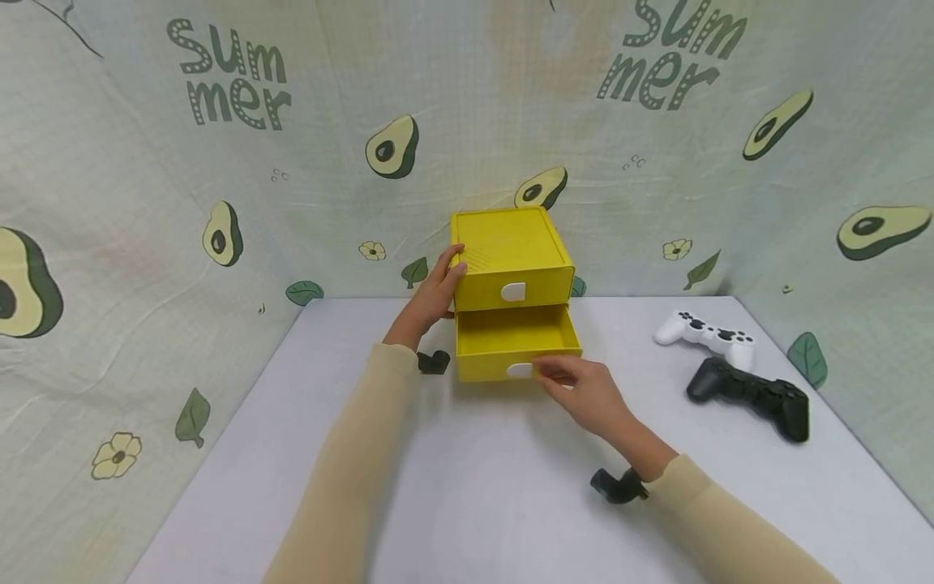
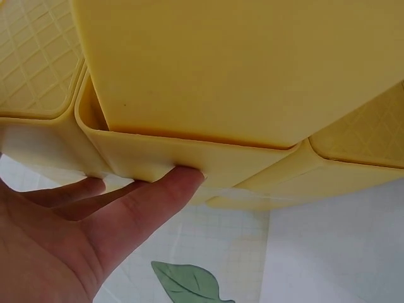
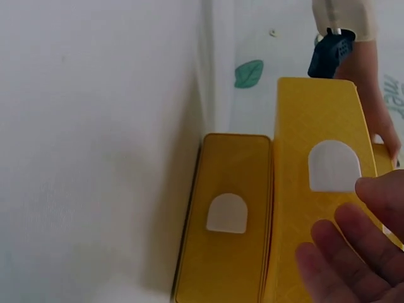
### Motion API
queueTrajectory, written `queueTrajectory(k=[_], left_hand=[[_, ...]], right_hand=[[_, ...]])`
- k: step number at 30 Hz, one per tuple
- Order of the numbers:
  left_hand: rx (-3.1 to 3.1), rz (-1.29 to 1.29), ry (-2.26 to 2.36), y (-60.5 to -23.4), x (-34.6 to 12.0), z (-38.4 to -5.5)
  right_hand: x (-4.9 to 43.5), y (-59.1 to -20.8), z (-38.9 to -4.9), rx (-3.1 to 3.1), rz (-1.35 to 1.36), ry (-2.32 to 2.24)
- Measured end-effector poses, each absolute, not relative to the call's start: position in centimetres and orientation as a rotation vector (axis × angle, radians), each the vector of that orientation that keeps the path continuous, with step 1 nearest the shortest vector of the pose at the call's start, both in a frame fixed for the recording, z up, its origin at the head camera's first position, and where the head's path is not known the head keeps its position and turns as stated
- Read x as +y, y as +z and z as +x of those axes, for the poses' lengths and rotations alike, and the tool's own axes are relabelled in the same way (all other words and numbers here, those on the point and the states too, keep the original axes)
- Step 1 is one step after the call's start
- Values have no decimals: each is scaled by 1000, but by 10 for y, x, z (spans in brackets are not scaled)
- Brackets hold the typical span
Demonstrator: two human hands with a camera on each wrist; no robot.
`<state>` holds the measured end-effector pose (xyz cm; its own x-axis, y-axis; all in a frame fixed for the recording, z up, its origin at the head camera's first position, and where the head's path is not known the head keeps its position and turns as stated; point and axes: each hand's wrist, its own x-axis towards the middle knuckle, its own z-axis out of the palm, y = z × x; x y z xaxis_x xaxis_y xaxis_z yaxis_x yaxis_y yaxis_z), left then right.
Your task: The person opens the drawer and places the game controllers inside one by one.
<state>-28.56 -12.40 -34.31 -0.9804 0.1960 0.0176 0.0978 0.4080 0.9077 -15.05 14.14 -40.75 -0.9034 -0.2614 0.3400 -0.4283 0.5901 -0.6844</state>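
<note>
A yellow drawer cabinet (image 1: 511, 235) stands at the far middle of the table. Its upper drawer (image 1: 477, 292), with a white tab, is closed. Below it, a drawer (image 1: 477, 367) is pulled out, its inside bare as far as it shows. Another closed drawer (image 3: 221, 265) shows under that one in the right wrist view. My left hand (image 1: 438, 290) rests against the cabinet's left side, fingers extended. My right hand (image 1: 587, 393) is at the pulled-out drawer's front, thumb tip right at the edge of its white tab (image 3: 333, 167), other fingers loosely bent below.
On the right of the table lie a white game controller (image 1: 708, 337) and a black game controller (image 1: 751, 396). A cloth printed with avocados (image 1: 394, 148) hangs behind and at both sides. Small dark cameras (image 1: 616, 487) are worn at the wrists.
</note>
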Motion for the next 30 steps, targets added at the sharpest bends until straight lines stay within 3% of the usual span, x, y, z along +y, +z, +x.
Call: queueTrajectory(k=[10,30], left_hand=[[2553,262,1617,-343,-124,-286],[2549,264,1617,-345,-124,-286]], right_hand=[[167,-397,-147,-2710,650,1080],[229,-376,-154,-2976,481,822]])
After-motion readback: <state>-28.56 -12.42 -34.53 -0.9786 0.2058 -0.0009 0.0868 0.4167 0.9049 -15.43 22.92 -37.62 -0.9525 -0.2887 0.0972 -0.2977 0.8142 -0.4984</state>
